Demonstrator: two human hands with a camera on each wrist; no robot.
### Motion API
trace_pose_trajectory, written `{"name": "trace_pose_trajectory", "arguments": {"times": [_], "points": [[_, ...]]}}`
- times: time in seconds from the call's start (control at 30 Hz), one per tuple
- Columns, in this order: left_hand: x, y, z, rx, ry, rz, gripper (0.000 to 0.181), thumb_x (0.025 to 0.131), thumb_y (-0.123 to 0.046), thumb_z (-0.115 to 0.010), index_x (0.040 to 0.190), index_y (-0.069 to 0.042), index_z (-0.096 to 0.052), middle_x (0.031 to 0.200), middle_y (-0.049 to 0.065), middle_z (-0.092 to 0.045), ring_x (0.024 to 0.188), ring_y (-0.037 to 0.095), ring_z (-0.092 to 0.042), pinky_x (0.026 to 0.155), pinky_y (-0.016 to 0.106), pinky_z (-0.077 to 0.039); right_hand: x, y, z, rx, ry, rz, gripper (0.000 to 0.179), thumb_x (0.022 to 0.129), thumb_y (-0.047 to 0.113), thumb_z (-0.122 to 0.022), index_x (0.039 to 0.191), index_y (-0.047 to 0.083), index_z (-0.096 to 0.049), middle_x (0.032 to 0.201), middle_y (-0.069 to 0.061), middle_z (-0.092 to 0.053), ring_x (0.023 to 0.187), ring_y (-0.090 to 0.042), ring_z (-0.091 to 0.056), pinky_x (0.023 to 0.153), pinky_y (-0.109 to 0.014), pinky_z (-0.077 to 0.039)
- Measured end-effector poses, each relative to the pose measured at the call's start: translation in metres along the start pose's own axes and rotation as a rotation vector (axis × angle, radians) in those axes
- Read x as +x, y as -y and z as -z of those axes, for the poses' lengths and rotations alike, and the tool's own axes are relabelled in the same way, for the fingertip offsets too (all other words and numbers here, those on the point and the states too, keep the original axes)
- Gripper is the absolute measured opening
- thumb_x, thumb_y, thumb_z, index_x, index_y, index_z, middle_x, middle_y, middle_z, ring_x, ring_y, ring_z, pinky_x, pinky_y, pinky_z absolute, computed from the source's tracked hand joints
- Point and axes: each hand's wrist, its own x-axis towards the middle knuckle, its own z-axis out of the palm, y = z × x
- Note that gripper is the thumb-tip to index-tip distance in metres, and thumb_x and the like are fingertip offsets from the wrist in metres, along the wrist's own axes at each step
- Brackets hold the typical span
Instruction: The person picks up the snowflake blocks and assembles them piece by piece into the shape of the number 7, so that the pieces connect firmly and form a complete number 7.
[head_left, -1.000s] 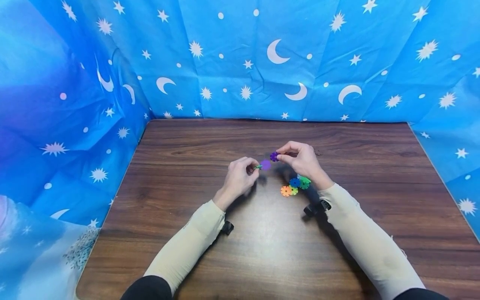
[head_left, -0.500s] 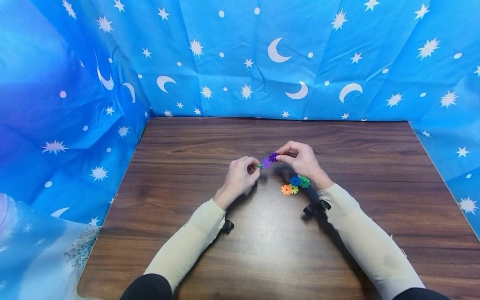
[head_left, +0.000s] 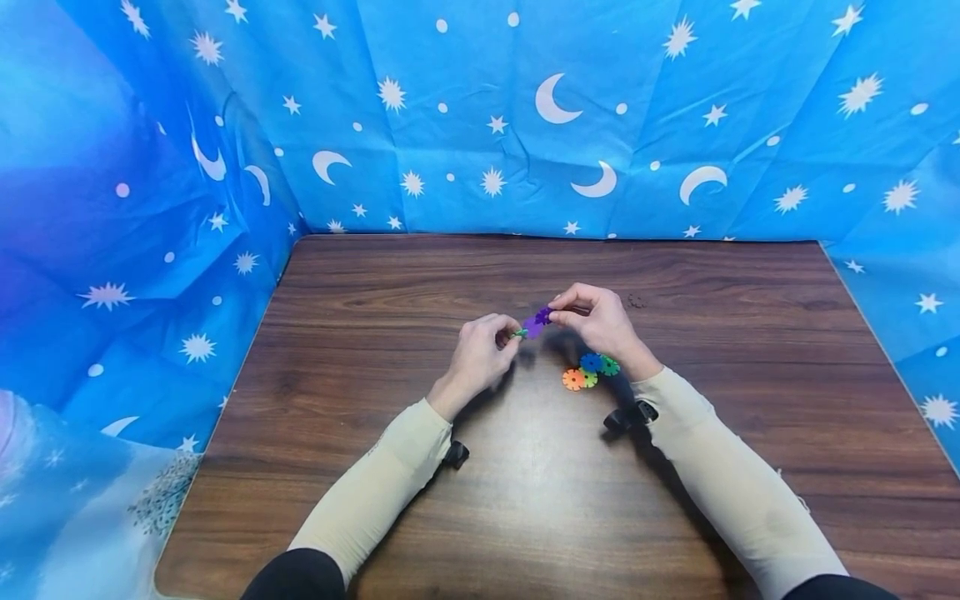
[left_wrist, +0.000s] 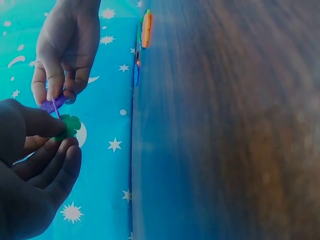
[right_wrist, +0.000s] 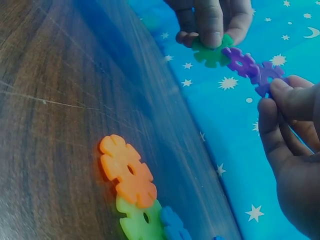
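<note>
My left hand [head_left: 483, 350] pinches a green notched plastic disc [right_wrist: 212, 52] between thumb and fingers. A lighter purple disc [right_wrist: 241, 62] is joined edge-on to the green one. My right hand [head_left: 600, 325] pinches a darker purple disc [right_wrist: 267, 77], whose edge meets the lighter purple disc. In the right wrist view the three discs form a short row between the two hands, held above the table. Whether the slots of the two purple discs interlock I cannot tell.
On the brown wood table [head_left: 360, 283] lies a cluster of notched discs: orange [right_wrist: 127, 170], yellow-green [right_wrist: 140, 220], blue [head_left: 591, 362] and green [head_left: 609, 365]. It sits just below the right hand. A blue cloth [head_left: 480, 117] with stars and moons hangs behind the table.
My right hand has brought the dark purple disc left and slightly down, from apart to touching the lighter purple disc. The left hand has stayed nearly still.
</note>
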Motion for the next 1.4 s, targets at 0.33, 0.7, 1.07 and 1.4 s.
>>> {"name": "trace_pose_trajectory", "arguments": {"times": [0.33, 0.7, 1.07, 1.4], "points": [[0.000, -0.001, -0.002, 0.021, -0.048, -0.020, 0.004, 0.082, -0.005, -0.070, 0.084, -0.008, -0.072, 0.076, 0.001, -0.068, 0.064, 0.010, -0.061, 0.060, 0.017, -0.050, -0.003, -0.002, -0.004, 0.012, -0.038, 0.045, 0.006, 0.083, -0.008, -0.070, 0.088, -0.010, -0.068, 0.097, -0.026, -0.070, 0.082, -0.005, -0.067, 0.070, -0.015, -0.056], [-0.001, -0.003, -0.002, -0.013, -0.082, -0.036, 0.005, 0.081, -0.002, -0.071, 0.083, -0.007, -0.072, 0.075, 0.004, -0.069, 0.062, 0.011, -0.061, 0.057, 0.016, -0.050, -0.006, -0.004, -0.005, 0.068, -0.056, 0.059, 0.006, 0.083, -0.009, -0.069, 0.088, -0.012, -0.068, 0.096, -0.029, -0.069, 0.081, -0.002, -0.066, 0.070, -0.016, -0.056], [0.000, -0.003, 0.000, -0.051, -0.074, -0.013, 0.005, 0.081, -0.003, -0.070, 0.082, -0.007, -0.072, 0.075, 0.004, -0.069, 0.063, 0.012, -0.062, 0.058, 0.015, -0.050, -0.006, 0.003, -0.011, 0.094, -0.073, 0.071, 0.007, 0.082, -0.013, -0.068, 0.088, -0.014, -0.066, 0.095, -0.033, -0.066, 0.076, -0.003, -0.067, 0.067, -0.017, -0.057], [0.000, -0.004, 0.000, -0.079, -0.030, 0.016, 0.004, 0.083, -0.004, -0.070, 0.084, -0.008, -0.072, 0.074, 0.002, -0.068, 0.064, 0.008, -0.061, 0.058, 0.014, -0.050, -0.006, 0.001, -0.003, 0.049, -0.041, 0.018, 0.008, 0.084, -0.006, -0.070, 0.092, -0.010, -0.069, 0.096, -0.028, -0.069, 0.075, -0.003, -0.068, 0.067, -0.017, -0.057]]}}
